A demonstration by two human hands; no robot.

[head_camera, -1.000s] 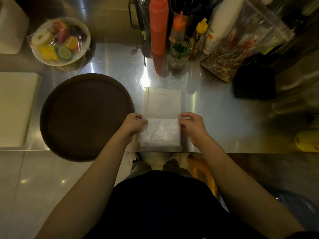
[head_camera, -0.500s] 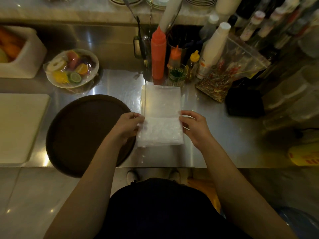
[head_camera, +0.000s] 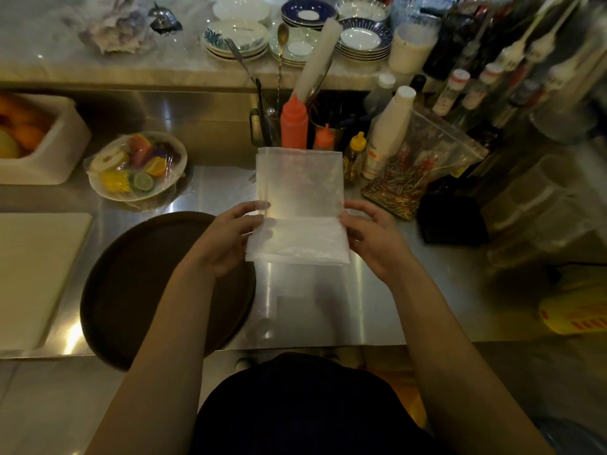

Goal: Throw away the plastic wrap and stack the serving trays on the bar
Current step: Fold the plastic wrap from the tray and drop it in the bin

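A folded sheet of clear plastic wrap point(head_camera: 300, 198) is held up above the steel counter point(head_camera: 361, 307), its top edge in front of the sauce bottles. My left hand point(head_camera: 226, 239) pinches its left edge and my right hand point(head_camera: 371, 238) pinches its right edge. A round dark brown serving tray point(head_camera: 131, 290) lies flat on the counter to the left, overhanging the front edge, partly under my left forearm.
A plate of fruit under cling film point(head_camera: 138, 165) sits behind the tray. A white cutting board point(head_camera: 33, 274) lies at far left. Red squeeze bottles point(head_camera: 294, 123), a bag of picks point(head_camera: 417, 172) and a black box point(head_camera: 451, 220) crowd the back right. Stacked plates point(head_camera: 295, 34) stand on the upper bar.
Both hands lifted the plastic wrap off the counter and raised it. The view tilted up, revealing the upper bar with plates.
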